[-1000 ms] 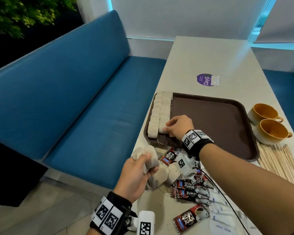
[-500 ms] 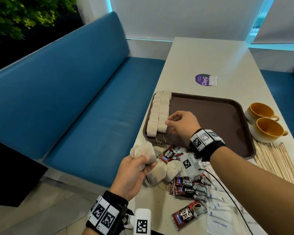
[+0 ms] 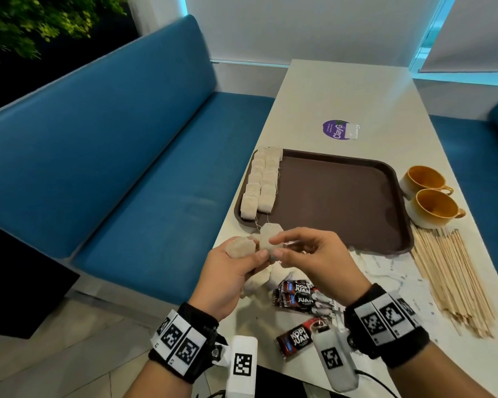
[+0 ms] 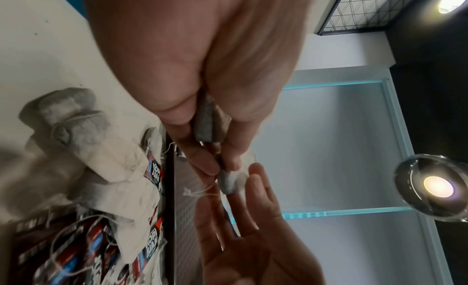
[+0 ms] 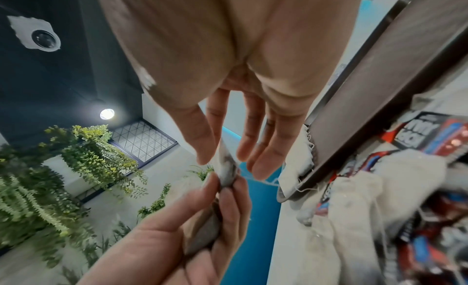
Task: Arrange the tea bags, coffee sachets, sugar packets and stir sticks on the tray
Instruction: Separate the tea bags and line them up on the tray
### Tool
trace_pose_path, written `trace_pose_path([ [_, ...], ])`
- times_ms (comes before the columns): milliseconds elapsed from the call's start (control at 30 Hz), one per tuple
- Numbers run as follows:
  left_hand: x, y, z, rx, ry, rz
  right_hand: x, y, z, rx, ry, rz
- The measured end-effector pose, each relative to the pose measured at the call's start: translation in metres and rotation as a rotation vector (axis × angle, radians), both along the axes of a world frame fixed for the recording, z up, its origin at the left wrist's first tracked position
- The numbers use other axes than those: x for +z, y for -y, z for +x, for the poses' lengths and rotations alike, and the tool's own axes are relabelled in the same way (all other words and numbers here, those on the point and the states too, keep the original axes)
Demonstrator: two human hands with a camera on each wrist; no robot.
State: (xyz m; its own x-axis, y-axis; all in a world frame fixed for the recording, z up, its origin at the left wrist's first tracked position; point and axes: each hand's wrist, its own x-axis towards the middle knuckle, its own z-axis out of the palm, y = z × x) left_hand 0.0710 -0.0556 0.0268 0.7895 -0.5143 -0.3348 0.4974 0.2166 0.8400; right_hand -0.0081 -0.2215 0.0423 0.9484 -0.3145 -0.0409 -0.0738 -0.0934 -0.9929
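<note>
My left hand (image 3: pixel 252 255) hovers over the table's near left edge and grips a small bunch of tea bags (image 3: pixel 239 247). My right hand (image 3: pixel 279 247) meets it and pinches one tea bag (image 3: pixel 268 238) between thumb and fingers; in the right wrist view that tea bag (image 5: pixel 225 165) sits between both hands' fingertips. Just beyond lies the brown tray (image 3: pixel 342 196), with two rows of tea bags (image 3: pixel 259 182) along its left side. Loose tea bags (image 3: pixel 259 280), coffee sachets (image 3: pixel 299 297) and white sugar packets (image 3: pixel 385 271) lie under my hands. Wooden stir sticks (image 3: pixel 452 280) lie to the right.
Two yellow cups (image 3: pixel 431 208) stand right of the tray, above the sticks. A purple sticker (image 3: pixel 337 130) lies on the table beyond the tray. A blue bench (image 3: pixel 127 168) runs along the table's left edge.
My right hand has left the tea bag rows on the tray and come back to my left hand, where it now pinches a tea bag. My left hand has risen slightly.
</note>
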Motion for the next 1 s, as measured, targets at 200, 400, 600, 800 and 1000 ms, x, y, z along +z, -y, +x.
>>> trace_pose_path([
  [200, 0.005, 0.001, -0.01, -0.051, 0.01, 0.018, -0.01, 0.001, -0.006, -0.063, -0.011, -0.05],
  [400, 0.006, 0.0, -0.006, 0.002, -0.227, -0.078, -0.01, 0.006, 0.001, -0.097, -0.043, -0.021],
  [600, 0.001, -0.011, 0.007, 0.119, -0.289, -0.13, 0.0, 0.035, 0.025, -0.26, -0.044, -0.282],
  [800, -0.001, -0.023, 0.013, -0.026, -0.152, 0.019, 0.008, 0.057, 0.067, -0.243, -0.078, -0.365],
  [1000, -0.015, -0.022, 0.013, -0.009, -0.121, 0.091, -0.025, 0.049, 0.109, -0.072, -0.287, -0.287],
])
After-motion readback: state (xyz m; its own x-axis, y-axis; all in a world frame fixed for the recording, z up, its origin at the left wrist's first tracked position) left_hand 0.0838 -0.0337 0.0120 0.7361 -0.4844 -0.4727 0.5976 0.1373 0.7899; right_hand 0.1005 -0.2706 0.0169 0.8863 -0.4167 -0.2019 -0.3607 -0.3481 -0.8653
